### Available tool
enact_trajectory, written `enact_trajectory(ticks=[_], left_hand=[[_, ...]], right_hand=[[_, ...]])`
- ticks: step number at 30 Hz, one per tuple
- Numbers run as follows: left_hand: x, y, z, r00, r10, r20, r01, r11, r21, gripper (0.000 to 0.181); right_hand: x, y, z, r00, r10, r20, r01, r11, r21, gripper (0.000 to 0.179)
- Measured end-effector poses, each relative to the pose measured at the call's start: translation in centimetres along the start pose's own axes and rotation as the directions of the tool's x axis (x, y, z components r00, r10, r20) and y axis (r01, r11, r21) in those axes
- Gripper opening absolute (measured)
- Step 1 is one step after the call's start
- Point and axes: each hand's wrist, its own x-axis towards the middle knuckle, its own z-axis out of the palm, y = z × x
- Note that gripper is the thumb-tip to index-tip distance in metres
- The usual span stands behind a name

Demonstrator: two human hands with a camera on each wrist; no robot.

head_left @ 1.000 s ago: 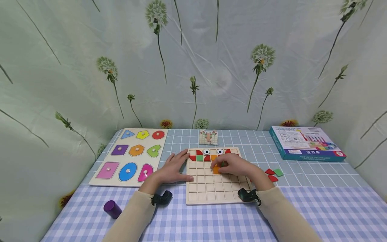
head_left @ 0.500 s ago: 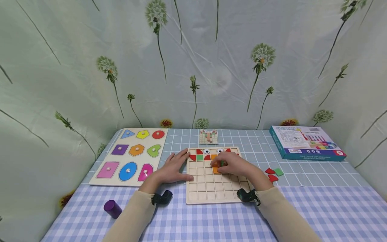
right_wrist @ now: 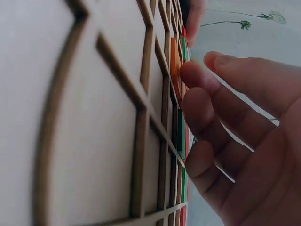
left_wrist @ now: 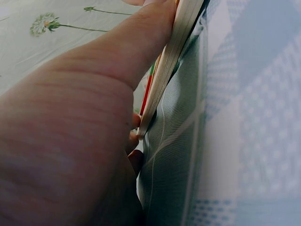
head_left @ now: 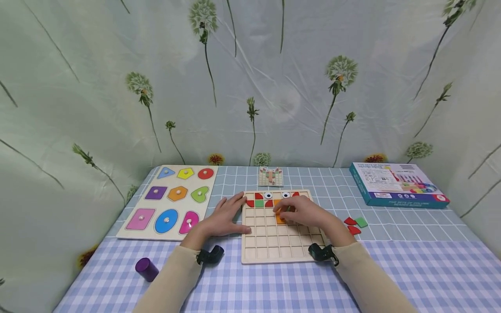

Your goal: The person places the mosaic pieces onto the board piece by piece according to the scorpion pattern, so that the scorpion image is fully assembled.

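A wooden grid board [head_left: 274, 252] lies in the middle of the table, with red, green, orange and eye tiles along its far rows. My left hand [head_left: 221, 221] rests at its left side, fingers spread, the thumb on the edge. Over the upper middle cells is my right hand [head_left: 303, 211], fingers bent loosely above an orange tile [head_left: 280, 220]. In the right wrist view the fingertips [right_wrist: 194, 75] come close to or touch the orange tile [right_wrist: 175, 68], which sits in the grid; the thumb stands apart from it. Some tiles are hidden under this hand.
A small pattern card [head_left: 270, 177] lies behind the board. Loose red tiles [head_left: 354, 230] and a green tile [head_left: 362, 222] are at its right. A knobbed shape puzzle [head_left: 162, 208] lies left, a purple cylinder [head_left: 146, 269] front left, a box [head_left: 397, 187] back right.
The right thumb has shifted slightly up and away from the orange tile, which shows in the board. My left hand stays in place.
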Motion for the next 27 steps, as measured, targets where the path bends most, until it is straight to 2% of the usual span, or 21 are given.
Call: enact_trajectory(ticks=[7,13,17,23,27], left_hand=[[0.0,0.2,0.0,1.0,0.0,-0.006,0.0,1.0,0.004,0.103],[-0.1,0.2,-0.1,1.0,-0.001,-0.004,0.001,1.0,0.001,0.103],[-0.1,0.2,0.0,1.0,-0.005,-0.002,0.005,1.0,0.006,0.103],[-0.1,0.1,0.0,1.0,0.002,-0.001,-0.002,1.0,0.0,0.103],[0.0,0.1,0.0,1.0,0.009,-0.002,-0.009,1.0,-0.004,0.103]], right_hand=[[-1.3,0.5,-1.2,0.999,-0.03,-0.028,0.03,0.999,-0.022,0.014],[-3.2,1.7,-2.3,0.997,-0.01,-0.074,0.007,0.999,-0.035,0.015],[-4.3,2.6,-2.8,0.996,0.016,-0.092,-0.02,0.998,-0.051,0.016],[-5.6,4.0,-3.7,0.988,0.099,-0.116,-0.109,0.991,-0.077,0.017],[-6.3,5.0,-4.3,0.986,0.128,-0.104,-0.138,0.985,-0.1,0.018]])
